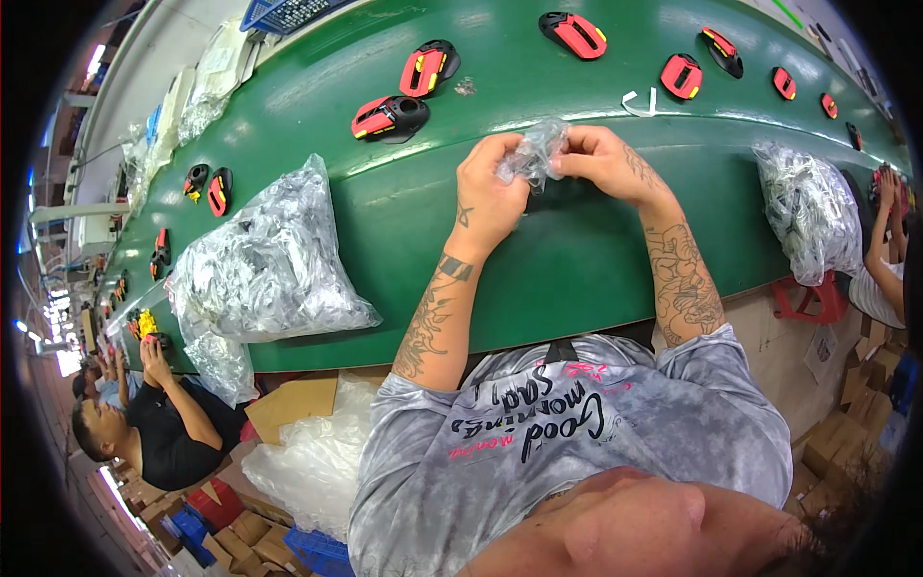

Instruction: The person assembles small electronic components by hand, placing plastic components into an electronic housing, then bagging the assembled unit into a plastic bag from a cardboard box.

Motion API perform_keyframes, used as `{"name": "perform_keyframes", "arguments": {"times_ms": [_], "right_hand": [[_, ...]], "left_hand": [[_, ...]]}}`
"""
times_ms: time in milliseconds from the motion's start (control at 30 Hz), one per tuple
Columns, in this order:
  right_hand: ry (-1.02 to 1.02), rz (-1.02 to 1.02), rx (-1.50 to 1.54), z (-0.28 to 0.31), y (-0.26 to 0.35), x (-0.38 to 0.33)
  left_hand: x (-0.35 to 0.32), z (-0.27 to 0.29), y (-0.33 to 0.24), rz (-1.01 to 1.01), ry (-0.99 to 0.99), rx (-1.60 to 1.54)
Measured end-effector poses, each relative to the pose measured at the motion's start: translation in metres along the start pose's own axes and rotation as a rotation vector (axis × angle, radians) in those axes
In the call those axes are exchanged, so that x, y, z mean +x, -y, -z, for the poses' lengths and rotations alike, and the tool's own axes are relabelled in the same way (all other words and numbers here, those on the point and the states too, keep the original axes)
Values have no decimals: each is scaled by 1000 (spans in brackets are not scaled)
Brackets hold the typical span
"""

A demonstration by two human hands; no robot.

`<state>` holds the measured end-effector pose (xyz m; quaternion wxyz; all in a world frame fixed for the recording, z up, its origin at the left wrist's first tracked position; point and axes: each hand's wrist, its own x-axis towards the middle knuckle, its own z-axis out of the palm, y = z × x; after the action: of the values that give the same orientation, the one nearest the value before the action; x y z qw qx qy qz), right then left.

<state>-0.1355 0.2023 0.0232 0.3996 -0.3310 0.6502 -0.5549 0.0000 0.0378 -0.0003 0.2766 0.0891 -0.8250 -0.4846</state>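
Both of my hands hold a crumpled piece of clear, thin plastic, perhaps a small bag, above the green work surface. My left hand pinches its left side between thumb and fingers. On its other side, my right hand has thumb and fingertips closed on it. Past my hands lie red and black plastic parts with yellow accents; the closest is a red and black part at upper left, with a second such part just behind it. What the plastic contains, if anything, I cannot make out.
A large clear sack of small silvery packets lies left of me, and a similar sack lies right. A curled white strip is on the green table. Co-workers sit on either side. A blue basket stands far left.
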Motion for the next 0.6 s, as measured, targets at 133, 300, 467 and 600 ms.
{"name": "perform_keyframes", "arguments": {"times_ms": [133,300,467,600], "right_hand": [[-97,-49,-36,-16,8,2],[-129,15,382,-12,-5,6],[-122,-19,441,-18,-8,7],[-323,-27,708,-23,-5,11]], "left_hand": [[1,1,-6,78,58,-90],[0,-2,-2,211,101,-438],[1,3,4,539,277,-806],[-2,-3,9,428,232,-680]]}}
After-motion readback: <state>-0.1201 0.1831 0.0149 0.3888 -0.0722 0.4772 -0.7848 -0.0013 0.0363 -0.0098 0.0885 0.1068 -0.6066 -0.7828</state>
